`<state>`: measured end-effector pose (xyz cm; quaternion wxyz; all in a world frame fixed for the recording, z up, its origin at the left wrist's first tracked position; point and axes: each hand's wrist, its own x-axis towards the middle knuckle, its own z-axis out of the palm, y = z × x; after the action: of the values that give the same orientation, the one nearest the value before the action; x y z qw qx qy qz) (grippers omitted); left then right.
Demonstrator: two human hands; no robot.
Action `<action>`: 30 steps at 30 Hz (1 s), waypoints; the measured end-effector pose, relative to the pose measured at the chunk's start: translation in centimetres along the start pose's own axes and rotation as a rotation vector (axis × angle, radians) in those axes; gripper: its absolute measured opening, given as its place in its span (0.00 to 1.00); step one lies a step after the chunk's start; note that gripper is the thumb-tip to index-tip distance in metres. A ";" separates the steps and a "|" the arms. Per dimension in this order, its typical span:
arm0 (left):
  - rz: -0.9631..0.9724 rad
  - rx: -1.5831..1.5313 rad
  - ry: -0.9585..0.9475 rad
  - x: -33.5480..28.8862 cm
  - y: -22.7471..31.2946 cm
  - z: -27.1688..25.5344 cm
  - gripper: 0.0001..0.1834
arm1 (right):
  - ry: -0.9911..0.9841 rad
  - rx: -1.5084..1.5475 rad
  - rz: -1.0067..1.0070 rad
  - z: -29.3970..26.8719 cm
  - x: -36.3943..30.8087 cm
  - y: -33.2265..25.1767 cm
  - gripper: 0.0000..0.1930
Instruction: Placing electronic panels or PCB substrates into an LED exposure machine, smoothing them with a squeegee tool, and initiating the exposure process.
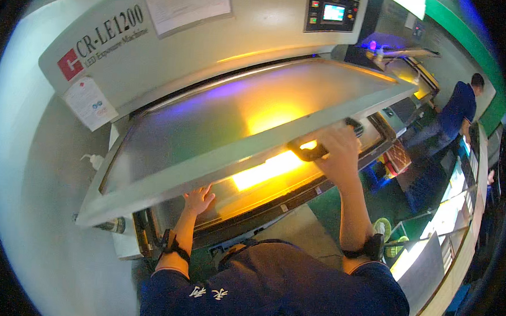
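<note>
A large machine lid (196,161) with a pale frame and a translucent sheet is tilted up in front of me. My right hand (339,150) is wrapped round the black handle (307,151) on the lid's front edge. Under that edge, to the left, reaches my left hand (198,200), empty, its thumb and fingers apart. Its fingertips are partly hidden by the lid, and I cannot tell whether they touch the bed. Bright yellow light shines from the machine bed (268,187) below the lid.
Above the lid is the machine's grey housing (247,33) with a control panel (331,13). A white pump bottle (93,161) stands at the left. On the right are a lit glass-topped table (442,214), green baskets (395,246) and a co-worker in dark blue (456,113).
</note>
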<state>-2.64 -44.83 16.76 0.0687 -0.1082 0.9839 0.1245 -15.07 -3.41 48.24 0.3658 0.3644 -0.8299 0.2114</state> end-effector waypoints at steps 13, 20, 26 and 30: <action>0.824 -0.821 -0.997 -7.5 22.3 -3.8 0.34 | -1.282 -0.167 0.116 8.3 -17.3 0.1 0.28; 0.134 -0.251 -0.119 2.8 12.6 -2.2 0.36 | -1.395 -0.175 0.173 14.9 -26.1 1.5 0.30; -0.022 0.006 0.211 1.8 6.7 4.6 0.36 | -1.462 -0.213 0.213 15.8 -27.5 2.2 0.27; -0.062 0.028 0.253 2.3 7.2 4.0 0.37 | -1.524 -0.188 0.260 16.5 -28.1 2.9 0.25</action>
<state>-6.05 -37.47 14.25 -0.0508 -0.1524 0.9825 0.0937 -11.67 0.94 16.02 -0.3038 0.2764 -0.9028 -0.1276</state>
